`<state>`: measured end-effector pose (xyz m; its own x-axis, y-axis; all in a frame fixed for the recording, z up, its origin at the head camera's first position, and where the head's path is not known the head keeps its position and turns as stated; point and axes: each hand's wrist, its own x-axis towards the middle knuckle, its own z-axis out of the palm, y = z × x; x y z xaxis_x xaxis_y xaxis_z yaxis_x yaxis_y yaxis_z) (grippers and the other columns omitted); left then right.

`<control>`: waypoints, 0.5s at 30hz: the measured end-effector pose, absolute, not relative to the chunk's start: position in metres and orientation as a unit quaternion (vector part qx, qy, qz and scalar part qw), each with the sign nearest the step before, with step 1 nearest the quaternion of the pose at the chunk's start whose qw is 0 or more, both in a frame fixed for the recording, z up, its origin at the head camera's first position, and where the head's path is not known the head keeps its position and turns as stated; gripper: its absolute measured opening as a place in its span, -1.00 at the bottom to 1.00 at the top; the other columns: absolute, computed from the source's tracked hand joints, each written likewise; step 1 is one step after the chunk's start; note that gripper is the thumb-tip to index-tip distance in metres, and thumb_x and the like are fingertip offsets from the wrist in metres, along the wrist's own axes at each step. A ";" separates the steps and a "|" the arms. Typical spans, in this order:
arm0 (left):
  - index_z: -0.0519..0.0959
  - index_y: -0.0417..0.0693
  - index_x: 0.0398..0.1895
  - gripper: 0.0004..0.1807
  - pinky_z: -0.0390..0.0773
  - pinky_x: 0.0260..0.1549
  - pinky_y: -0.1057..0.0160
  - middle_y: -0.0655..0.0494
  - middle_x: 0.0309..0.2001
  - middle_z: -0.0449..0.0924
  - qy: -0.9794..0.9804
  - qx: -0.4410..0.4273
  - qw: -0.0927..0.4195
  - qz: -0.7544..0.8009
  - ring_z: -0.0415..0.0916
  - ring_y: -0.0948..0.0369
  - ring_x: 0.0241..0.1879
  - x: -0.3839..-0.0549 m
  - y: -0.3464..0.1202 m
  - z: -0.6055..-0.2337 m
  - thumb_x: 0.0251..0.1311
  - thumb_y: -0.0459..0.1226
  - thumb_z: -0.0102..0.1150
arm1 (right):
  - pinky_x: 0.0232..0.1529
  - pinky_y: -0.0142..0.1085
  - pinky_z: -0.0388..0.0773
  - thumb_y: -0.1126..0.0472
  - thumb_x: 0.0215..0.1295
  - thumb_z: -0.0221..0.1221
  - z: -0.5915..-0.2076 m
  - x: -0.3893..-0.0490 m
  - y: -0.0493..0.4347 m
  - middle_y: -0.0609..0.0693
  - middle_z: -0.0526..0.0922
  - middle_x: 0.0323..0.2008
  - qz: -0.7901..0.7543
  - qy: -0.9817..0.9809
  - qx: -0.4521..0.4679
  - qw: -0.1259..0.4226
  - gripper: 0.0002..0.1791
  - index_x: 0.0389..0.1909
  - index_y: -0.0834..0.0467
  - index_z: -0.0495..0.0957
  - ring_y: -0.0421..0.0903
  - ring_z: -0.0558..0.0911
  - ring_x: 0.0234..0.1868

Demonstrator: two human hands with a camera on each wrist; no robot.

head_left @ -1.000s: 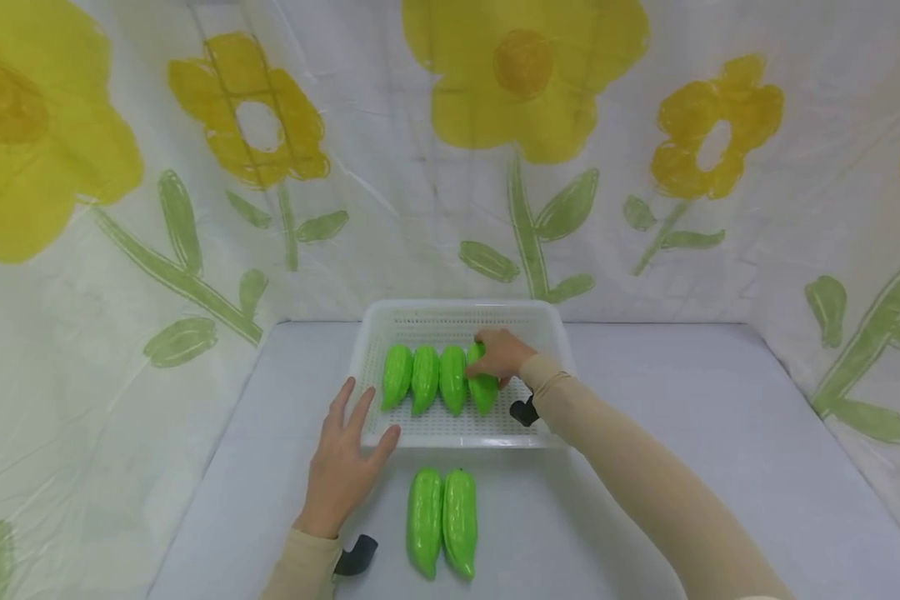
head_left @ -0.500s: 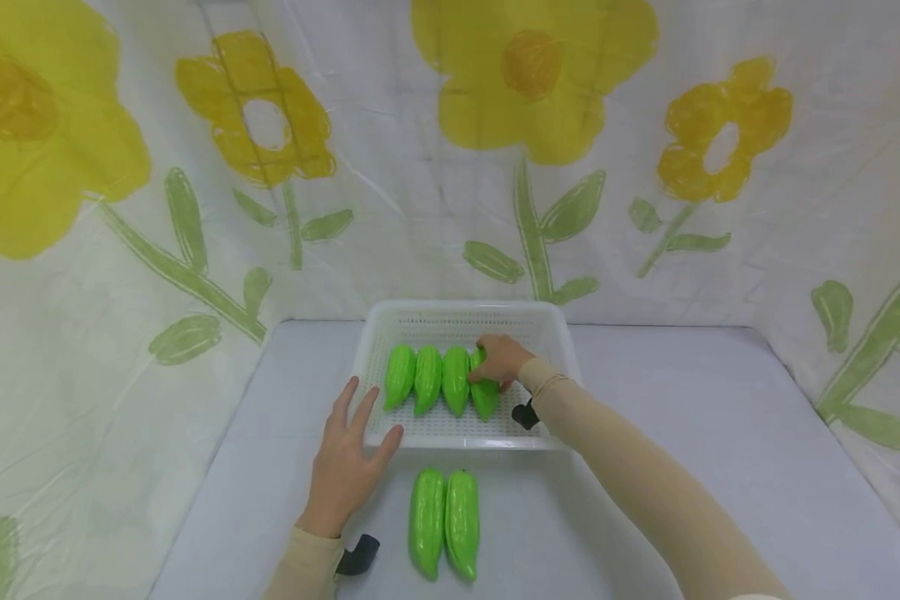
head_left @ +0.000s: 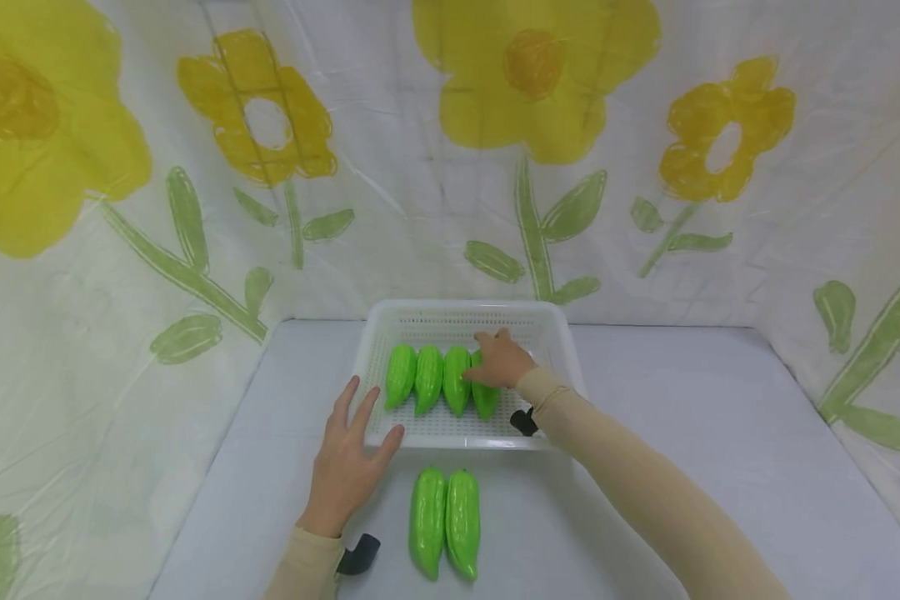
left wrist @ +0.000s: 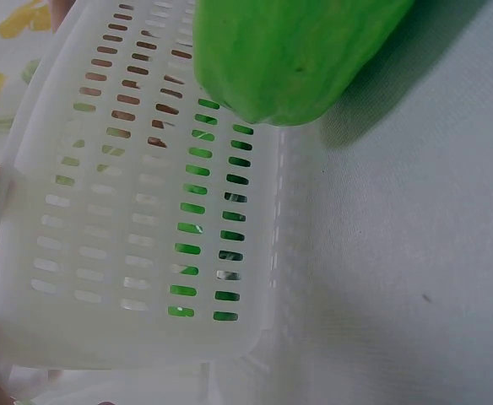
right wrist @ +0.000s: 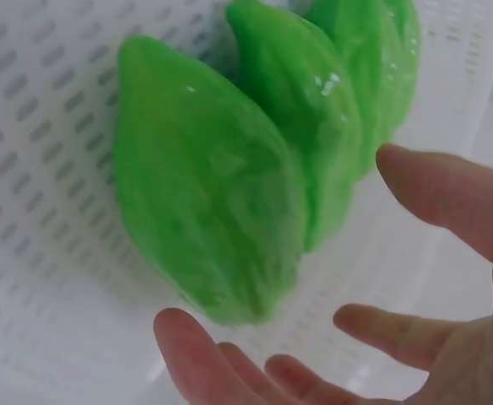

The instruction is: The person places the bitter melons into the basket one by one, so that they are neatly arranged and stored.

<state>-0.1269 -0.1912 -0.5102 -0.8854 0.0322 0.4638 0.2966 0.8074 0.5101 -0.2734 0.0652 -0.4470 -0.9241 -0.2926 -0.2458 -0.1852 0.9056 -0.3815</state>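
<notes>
Several glossy green, ridged vegetables with pointed ends, like bitter gourds, lie side by side in a white perforated plastic basket [head_left: 450, 442]. My right hand [head_left: 504, 360] hovers over the rightmost vegetable [head_left: 484, 402]. In the right wrist view its fingers are spread and stand apart from that vegetable [right wrist: 204, 186]. My left hand [head_left: 348, 467] is at the basket's front left corner, fingers extended, thumb by the rim. Two more green vegetables, a left one [head_left: 427, 523] and a right one [head_left: 462, 523], lie together on the table before the basket.
A pale cloth-covered table [head_left: 667, 433] extends on both sides of the basket. Behind it hangs a white curtain [head_left: 405, 225] with yellow flowers. Black wrist mounts show at both cuffs. The basket's wall [left wrist: 103, 211] stands close to the left wrist camera.
My right hand's fingers have spread and lifted off the rightmost vegetable, which stays in the basket. The left hand keeps its place at the basket corner.
</notes>
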 end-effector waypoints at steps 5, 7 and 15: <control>0.38 -0.09 0.52 -0.22 0.61 0.08 -0.29 -0.13 0.62 0.10 -0.924 -0.089 0.222 -0.298 0.30 -0.23 0.45 -0.126 -0.191 -0.509 0.30 0.01 0.35 | 0.14 0.23 0.63 -0.13 0.38 0.30 -0.423 -0.258 0.063 0.51 0.23 0.45 -0.184 0.966 -0.123 0.134 -0.07 0.60 0.20 0.17 0.42 0.53 0.30; 0.38 -0.09 0.52 -0.22 0.62 0.07 -0.28 -0.13 0.62 0.10 -0.925 -0.088 0.222 -0.296 0.30 -0.23 0.45 -0.126 -0.190 -0.509 0.30 0.01 0.34 | 0.09 0.21 0.65 -0.14 0.38 0.29 -0.415 -0.253 0.063 0.50 0.25 0.44 -0.183 0.967 -0.121 0.128 -0.08 0.61 0.19 0.18 0.41 0.56 0.26; 0.40 -0.13 0.50 -0.23 0.65 0.01 -0.27 -0.18 0.60 0.14 -0.922 -0.092 0.236 -0.291 0.33 -0.24 0.43 -0.127 -0.189 -0.509 0.29 -0.02 0.35 | -0.19 0.11 0.74 -0.17 0.38 0.30 -0.399 -0.234 0.067 0.46 0.32 0.38 -0.171 0.973 -0.135 0.073 -0.09 0.57 0.22 0.24 0.35 0.60 0.17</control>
<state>-0.1267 -0.1894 -0.5091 -0.8716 0.0329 0.4891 0.3078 0.8133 0.4938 -0.2336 0.0672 -0.3989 -0.9531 -0.2870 -0.0962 -0.2372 0.9056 -0.3516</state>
